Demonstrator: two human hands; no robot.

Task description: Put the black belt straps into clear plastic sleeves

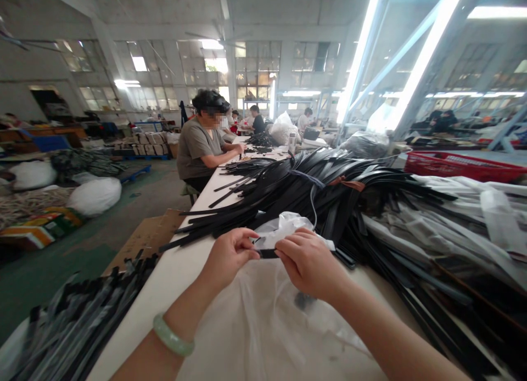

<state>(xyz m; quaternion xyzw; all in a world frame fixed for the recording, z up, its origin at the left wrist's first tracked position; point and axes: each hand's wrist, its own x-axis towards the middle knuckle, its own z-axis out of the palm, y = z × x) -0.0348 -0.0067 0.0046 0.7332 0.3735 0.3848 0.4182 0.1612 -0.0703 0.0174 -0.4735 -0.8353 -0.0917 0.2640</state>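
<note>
My left hand (231, 256), with a pale green bangle (173, 335) on the forearm, pinches one end of a short length of black strip (269, 253). Closed over the strip's other end is my right hand (308, 260), its fingertips partly hidden behind the knuckles. A crumpled clear plastic bag (288, 223) lies just beyond my fingers. Under my hands a thin white plastic sheet (259, 309) covers the near part of the table. Long bundles of black strips (321, 175) are heaped behind the bag, tied with a grey-blue band and a brown one.
The white table (142, 293) runs away from me. Plastic-wrapped black strips (78, 326) stand low on the left, by flattened cardboard (144, 238). More strips and white plastic (465, 216) pile up at right, near a red crate (465, 167). A co-worker (201, 142) sits at the table's left side.
</note>
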